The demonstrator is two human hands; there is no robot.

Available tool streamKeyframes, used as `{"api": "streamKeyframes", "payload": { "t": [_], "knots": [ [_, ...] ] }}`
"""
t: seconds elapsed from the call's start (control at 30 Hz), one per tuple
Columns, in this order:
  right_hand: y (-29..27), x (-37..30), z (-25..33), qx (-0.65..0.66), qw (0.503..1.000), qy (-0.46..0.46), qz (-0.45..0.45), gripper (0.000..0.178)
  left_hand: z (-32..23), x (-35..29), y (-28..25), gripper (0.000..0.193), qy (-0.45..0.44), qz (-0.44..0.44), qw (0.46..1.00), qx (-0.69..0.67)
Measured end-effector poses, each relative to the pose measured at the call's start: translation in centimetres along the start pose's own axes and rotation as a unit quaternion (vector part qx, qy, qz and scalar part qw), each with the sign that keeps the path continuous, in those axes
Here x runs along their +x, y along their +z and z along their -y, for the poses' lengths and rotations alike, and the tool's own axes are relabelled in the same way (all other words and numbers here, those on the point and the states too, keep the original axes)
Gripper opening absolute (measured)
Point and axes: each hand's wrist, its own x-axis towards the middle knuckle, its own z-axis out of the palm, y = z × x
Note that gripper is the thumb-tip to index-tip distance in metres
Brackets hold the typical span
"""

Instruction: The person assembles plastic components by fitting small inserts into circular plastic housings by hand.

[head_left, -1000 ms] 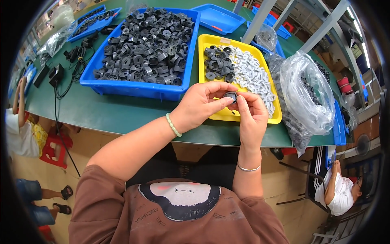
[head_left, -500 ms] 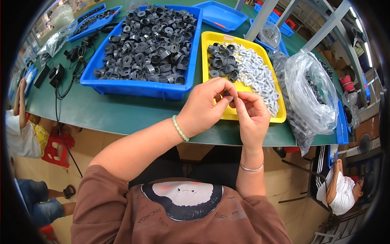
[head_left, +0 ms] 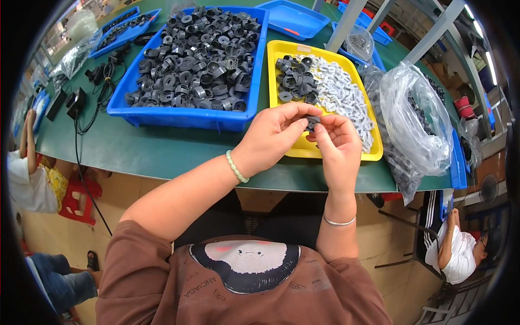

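Observation:
Between the fingertips of my left hand point(head_left: 273, 130) and my right hand point(head_left: 338, 142) is a small dark plastic ring part point(head_left: 312, 123). Both hands pinch it, just over the near edge of a yellow tray point(head_left: 295, 150). Inside that tray lie dark ring parts point(head_left: 297, 81) on the left and a heap of small white plastic pieces point(head_left: 338, 89) on the right. Left of my hands stands a big blue bin point(head_left: 179, 120), heaped with dark grey ring parts point(head_left: 203, 59). My fingers cover part of the piece I hold.
A clear plastic bag point(head_left: 414, 119) of dark parts sits right of the yellow tray. Behind stands a blue tray point(head_left: 295, 19), near a metal post point(head_left: 346, 27). Black cables point(head_left: 103, 86) lie at the left on the green table point(head_left: 179, 157). Another person point(head_left: 457, 249) sits at the right.
My fingers have parted and turned slightly, so the dark ring part now shows between them. My left hand has tilted a little; both hands stay over the tray's near edge.

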Motion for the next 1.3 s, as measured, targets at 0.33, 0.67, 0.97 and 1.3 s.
{"api": "streamKeyframes", "payload": {
  "t": [0.33,0.67,0.97,1.3],
  "knots": [
    [-0.3,0.2,-0.3,-0.083,0.996,0.012,0.042,0.014,-0.1,-0.1,-0.4,0.030,0.041,0.014,0.995,0.095],
    [-0.7,-0.8,0.9,-0.130,0.979,-0.151,0.052,0.026,0.0,-0.2,-0.3,0.021,0.035,0.029,0.998,-0.042],
    [0.8,-1.2,2.2,-0.306,0.913,-0.270,0.004,0.027,-0.2,0.0,-0.3,0.018,0.010,0.048,0.986,-0.158],
    [-0.7,-1.0,0.9,0.002,1.000,-0.003,-0.017,0.011,-0.3,0.0,0.2,0.026,-0.024,-0.002,0.997,-0.066]
  ]
}}
